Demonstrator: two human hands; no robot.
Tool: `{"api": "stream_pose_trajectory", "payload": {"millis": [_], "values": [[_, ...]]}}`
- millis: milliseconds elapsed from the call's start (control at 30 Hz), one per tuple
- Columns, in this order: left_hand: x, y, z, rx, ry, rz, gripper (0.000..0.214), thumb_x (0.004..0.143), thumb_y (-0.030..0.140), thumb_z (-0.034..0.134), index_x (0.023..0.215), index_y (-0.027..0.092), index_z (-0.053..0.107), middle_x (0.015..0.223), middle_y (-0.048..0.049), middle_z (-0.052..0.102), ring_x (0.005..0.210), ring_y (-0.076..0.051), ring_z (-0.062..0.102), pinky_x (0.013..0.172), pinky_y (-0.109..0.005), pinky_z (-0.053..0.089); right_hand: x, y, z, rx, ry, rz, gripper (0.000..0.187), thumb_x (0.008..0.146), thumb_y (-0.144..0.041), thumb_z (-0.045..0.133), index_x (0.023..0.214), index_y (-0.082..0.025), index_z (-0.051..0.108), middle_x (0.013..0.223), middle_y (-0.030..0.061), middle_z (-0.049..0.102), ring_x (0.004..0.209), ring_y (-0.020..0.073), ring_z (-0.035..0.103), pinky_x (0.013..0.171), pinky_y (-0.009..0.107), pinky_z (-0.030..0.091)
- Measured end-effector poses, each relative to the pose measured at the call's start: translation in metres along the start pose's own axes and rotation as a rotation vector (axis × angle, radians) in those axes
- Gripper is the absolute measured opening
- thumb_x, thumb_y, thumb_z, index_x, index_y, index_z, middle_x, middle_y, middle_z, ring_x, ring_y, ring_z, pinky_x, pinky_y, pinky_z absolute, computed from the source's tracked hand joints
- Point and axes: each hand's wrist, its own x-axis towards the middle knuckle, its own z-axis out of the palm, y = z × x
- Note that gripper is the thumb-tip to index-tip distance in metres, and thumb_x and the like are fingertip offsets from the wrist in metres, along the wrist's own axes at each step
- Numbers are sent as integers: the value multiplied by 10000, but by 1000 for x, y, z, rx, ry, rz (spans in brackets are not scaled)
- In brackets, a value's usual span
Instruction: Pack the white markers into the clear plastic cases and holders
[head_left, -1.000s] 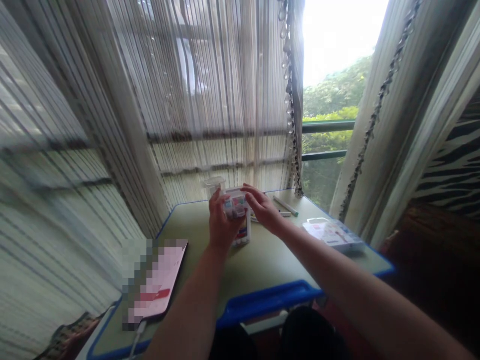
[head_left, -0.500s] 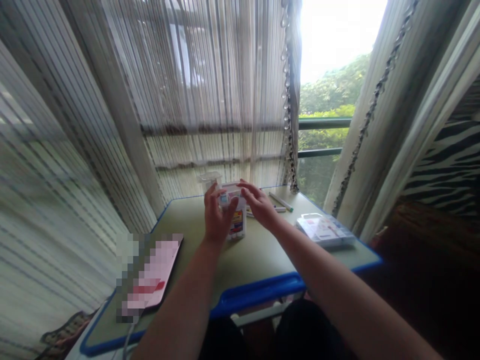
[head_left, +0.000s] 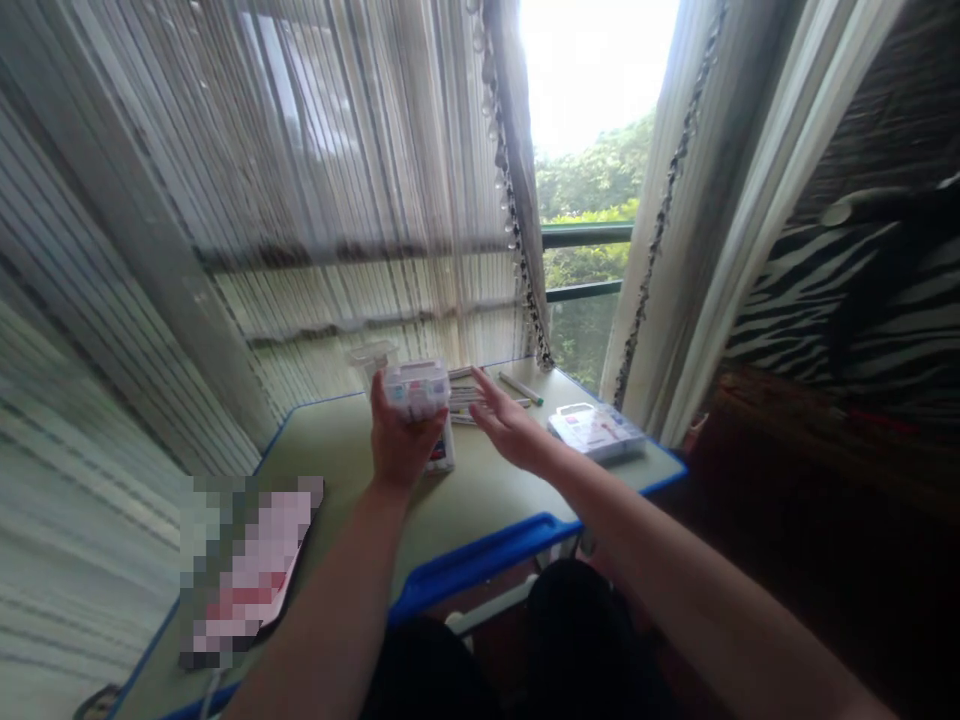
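My left hand (head_left: pixel 405 450) is wrapped round a clear plastic case (head_left: pixel 418 388) with a handle and white pieces inside. Below it, partly behind the hand, shows a labelled box section (head_left: pixel 444 455) with white ends; I cannot tell whether it belongs to the same case. Behind the left fingers stands another clear plastic container (head_left: pixel 371 354). My right hand (head_left: pixel 510 425) is apart from the case to its right, fingers stretched out and holding nothing. Several marker pens (head_left: pixel 466 394) lie just beyond its fingertips.
A green-ended marker (head_left: pixel 521 388) lies at the table's far side. A flat white case with a handle (head_left: pixel 596 430) rests near the right edge. A blurred-out pink device (head_left: pixel 255 570) with a cable lies at the left. The blue-edged table (head_left: pixel 480 560) stands against curtains (head_left: pixel 375 200).
The view has swung right, so the table appears farther left. My right hand has come away from the case and opened beside it. My left hand still holds the case, its top now more visible.
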Motion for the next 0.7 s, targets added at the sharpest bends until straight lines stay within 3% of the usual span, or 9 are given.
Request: {"api": "stream_pose_trajectory", "payload": {"millis": [100, 167, 300, 500, 700], "values": [[-1, -1, 3, 36, -86, -156, 746, 625, 532, 736, 1217, 191, 437, 1025, -102, 642, 932, -273, 652, 770, -408, 534, -56, 28, -50, -398, 106, 14, 343, 864, -325, 531, 1170, -217, 642, 1420, 93, 475, 1339, 262, 393, 1125, 472, 294], [-1, 0, 5, 63, -113, -169, 626, 604, 558, 738, 1066, 197, 516, 902, -70, 655, 844, -272, 660, 699, -394, 541, -90, 50, -84, -604, 172, 119, 368, 820, -339, 589, 1155, -201, 657, 1419, 111, 473, 1368, 311, 334, 1132, 524, 257], [-9, 6, 12, 28, -222, -65, 551, 658, 581, 676, 1023, 190, 542, 927, -82, 657, 863, -273, 657, 744, -421, 541, -120, 86, -129, -661, -36, 275, 522, 821, -469, 590, 1282, -225, 586, 1430, 97, 469, 1383, 310, 313, 1127, 509, 283], [-23, 11, 18, 41, -279, -100, 477, 673, 577, 645, 961, 212, 540, 911, -88, 663, 830, -292, 666, 749, -500, 547, -92, 111, -139, -640, -108, 250, 508, 806, -451, 626, 1258, -218, 611, 1388, 111, 514, 1325, 290, 405, 1132, 475, 277], [-30, 20, 20, 77, -586, -167, 514, 653, 532, 663, 1032, 213, 529, 928, -78, 706, 829, -287, 687, 727, -465, 573, -71, 134, -126, -597, -25, 263, 521, 813, -443, 621, 1295, -251, 578, 1423, 81, 480, 1378, 297, 323, 1146, 492, 239]]}}
